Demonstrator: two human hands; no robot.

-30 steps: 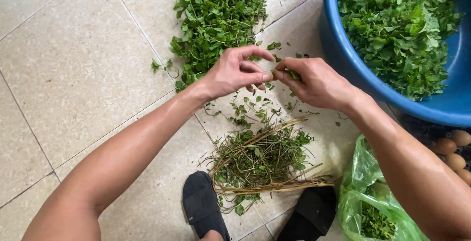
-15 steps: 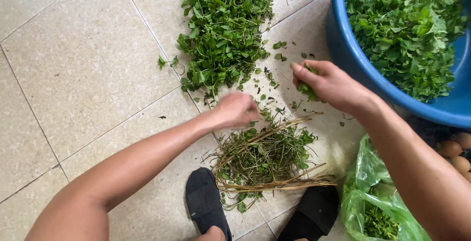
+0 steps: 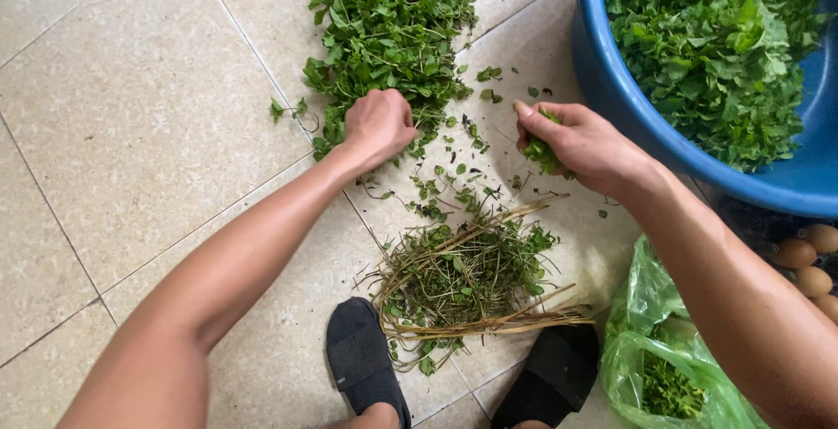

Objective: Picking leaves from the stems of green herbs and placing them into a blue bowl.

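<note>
Left hand (image 3: pixel 378 123) fingers curled into near edge of herb pile (image 3: pixel 388 27) on floor. Right hand (image 3: pixel 580 139) fingers clamped on leaf bunch (image 3: pixel 543 151), blue basin (image 3: pixel 611 80) just beyond.

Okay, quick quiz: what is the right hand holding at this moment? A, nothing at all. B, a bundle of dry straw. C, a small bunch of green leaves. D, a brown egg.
C: the right hand is closed around a small bunch of green leaves, beside the blue basin, while the left hand rests on the pile of greens on the floor.
</note>
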